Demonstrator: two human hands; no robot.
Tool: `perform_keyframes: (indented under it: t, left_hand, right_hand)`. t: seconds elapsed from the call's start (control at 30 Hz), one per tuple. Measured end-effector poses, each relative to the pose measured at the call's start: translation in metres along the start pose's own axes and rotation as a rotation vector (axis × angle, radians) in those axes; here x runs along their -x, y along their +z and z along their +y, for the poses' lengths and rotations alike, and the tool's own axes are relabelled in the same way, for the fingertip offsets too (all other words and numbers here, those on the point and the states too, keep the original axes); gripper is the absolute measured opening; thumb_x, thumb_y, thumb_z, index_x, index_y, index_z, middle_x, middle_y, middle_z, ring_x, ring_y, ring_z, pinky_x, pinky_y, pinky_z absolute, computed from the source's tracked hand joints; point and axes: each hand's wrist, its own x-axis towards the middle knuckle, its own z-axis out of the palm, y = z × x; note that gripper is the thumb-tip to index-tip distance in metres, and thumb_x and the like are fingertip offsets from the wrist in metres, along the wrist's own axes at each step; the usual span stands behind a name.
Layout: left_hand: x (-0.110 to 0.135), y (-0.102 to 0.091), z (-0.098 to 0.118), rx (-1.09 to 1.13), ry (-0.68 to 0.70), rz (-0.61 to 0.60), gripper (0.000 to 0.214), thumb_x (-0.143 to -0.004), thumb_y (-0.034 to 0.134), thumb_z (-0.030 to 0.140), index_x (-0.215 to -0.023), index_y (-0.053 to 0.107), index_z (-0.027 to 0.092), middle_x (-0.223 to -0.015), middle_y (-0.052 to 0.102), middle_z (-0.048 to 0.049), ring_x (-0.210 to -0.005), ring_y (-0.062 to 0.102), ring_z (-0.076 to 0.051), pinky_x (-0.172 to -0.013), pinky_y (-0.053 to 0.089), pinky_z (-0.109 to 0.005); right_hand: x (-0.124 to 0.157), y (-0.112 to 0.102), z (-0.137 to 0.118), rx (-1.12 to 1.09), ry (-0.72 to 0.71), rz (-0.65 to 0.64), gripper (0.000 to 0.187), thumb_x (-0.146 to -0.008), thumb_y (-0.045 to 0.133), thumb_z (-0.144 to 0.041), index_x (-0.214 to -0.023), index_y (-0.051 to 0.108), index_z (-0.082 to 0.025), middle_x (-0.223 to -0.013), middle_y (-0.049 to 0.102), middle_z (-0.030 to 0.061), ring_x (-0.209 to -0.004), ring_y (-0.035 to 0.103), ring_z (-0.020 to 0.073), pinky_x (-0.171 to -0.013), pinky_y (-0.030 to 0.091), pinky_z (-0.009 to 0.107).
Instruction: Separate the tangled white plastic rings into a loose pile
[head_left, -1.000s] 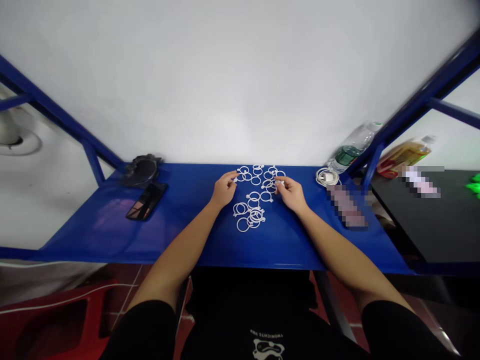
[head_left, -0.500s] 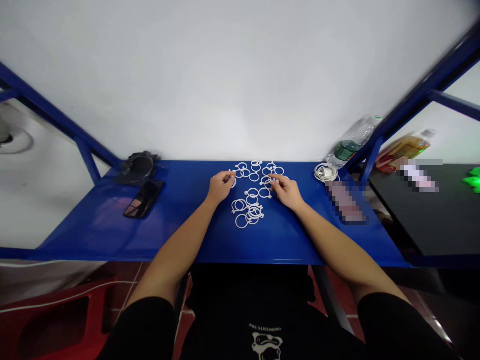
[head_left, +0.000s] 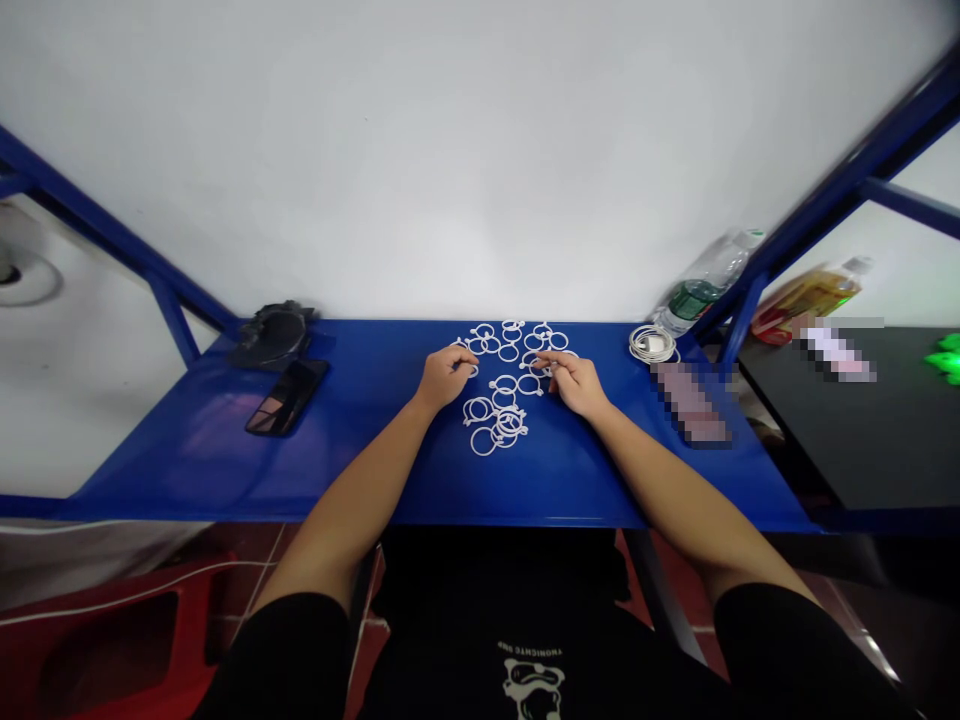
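Several white plastic rings with small tabs (head_left: pixel 484 441) lie loosely scattered on a blue tabletop (head_left: pixel 480 495), some overlapping. My left hand (head_left: pixel 444 378) is at the left side of the rings, thumb and forefinger pinched on a white ring (head_left: pixel 473 371) that shows only in part. On the right side, my right hand (head_left: pixel 576 383) hovers at or on the rings, with its forefinger stretched to the left over a white ring (head_left: pixel 531 362) and its thumb apart. Part of another ring shows behind this hand; contact there is unclear.
On the left are a black phone (head_left: pixel 287 398) and a dark round object (head_left: pixel 271 335). To the right are a coiled white cable (head_left: pixel 652 345), a green-labelled bottle (head_left: pixel 690 303) and a blurred-out flat item (head_left: pixel 691 405). A blue frame (head_left: pixel 847 175) and a white wall (head_left: pixel 465 170) stand around.
My left hand has shifted slightly right with its ring. My right forefinger has stretched a little to the left. The loose rings lie about as before.
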Motion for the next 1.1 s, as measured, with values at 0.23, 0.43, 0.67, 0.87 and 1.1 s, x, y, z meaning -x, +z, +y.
perform_keyframes:
  t: [0.23, 0.43, 0.67, 0.87, 1.1]
  left_hand:
    - [0.002, 0.002, 0.001, -0.036, 0.057, -0.014, 0.018, -0.079, 0.061, 0.011, -0.080, 0.075, 0.021, -0.088, 0.079, -0.0028, -0.080, 0.074, -0.017, -0.073, 0.060, -0.031]
    - [-0.001, 0.000, 0.006, -0.112, 0.052, 0.049, 0.020, -0.078, 0.058, 0.008, -0.073, 0.073, 0.021, -0.085, 0.079, -0.0020, -0.081, 0.074, -0.018, -0.077, 0.059, -0.031]
    - [-0.002, -0.005, 0.012, -0.136, 0.035, 0.079, 0.022, -0.079, 0.053, 0.010, -0.070, 0.071, 0.021, -0.078, 0.076, -0.0007, -0.070, 0.069, -0.016, -0.070, 0.054, -0.029]
    - [-0.002, -0.004, 0.016, -0.117, 0.015, 0.053, 0.024, -0.079, 0.051, 0.011, -0.069, 0.070, 0.021, -0.071, 0.073, 0.0003, -0.063, 0.063, -0.014, -0.065, 0.050, -0.027]
    - [-0.001, -0.004, 0.011, -0.081, -0.016, -0.008, 0.024, -0.077, 0.048, 0.010, -0.066, 0.068, 0.020, -0.068, 0.071, 0.0003, -0.056, 0.060, -0.013, -0.058, 0.048, -0.026]
  right_hand:
    - [-0.001, -0.003, 0.001, 0.025, -0.011, -0.032, 0.044, -0.086, 0.043, -0.022, -0.113, 0.078, -0.018, -0.091, 0.080, 0.0032, -0.050, 0.064, 0.0126, -0.060, 0.056, 0.027]
    - [-0.002, -0.004, 0.006, 0.068, -0.047, -0.008, 0.044, -0.085, 0.042, -0.020, -0.104, 0.081, -0.020, -0.079, 0.077, 0.0020, -0.065, 0.069, 0.0177, -0.065, 0.055, 0.029]
    - [-0.002, -0.005, 0.004, 0.135, -0.106, -0.016, 0.043, -0.087, 0.041, -0.018, -0.106, 0.080, -0.020, -0.071, 0.073, 0.0003, -0.062, 0.067, 0.0164, -0.070, 0.054, 0.029]
    - [0.009, -0.001, -0.011, 0.215, -0.260, -0.243, 0.060, -0.083, 0.047, -0.012, -0.140, 0.062, -0.023, -0.110, 0.080, 0.0029, -0.085, 0.075, 0.0191, -0.083, 0.058, 0.032]
    - [0.010, 0.001, -0.018, 0.339, -0.408, -0.311, 0.052, -0.083, 0.045, -0.008, -0.126, 0.071, -0.025, -0.125, 0.075, 0.0026, -0.112, 0.072, 0.0208, -0.098, 0.057, 0.036]
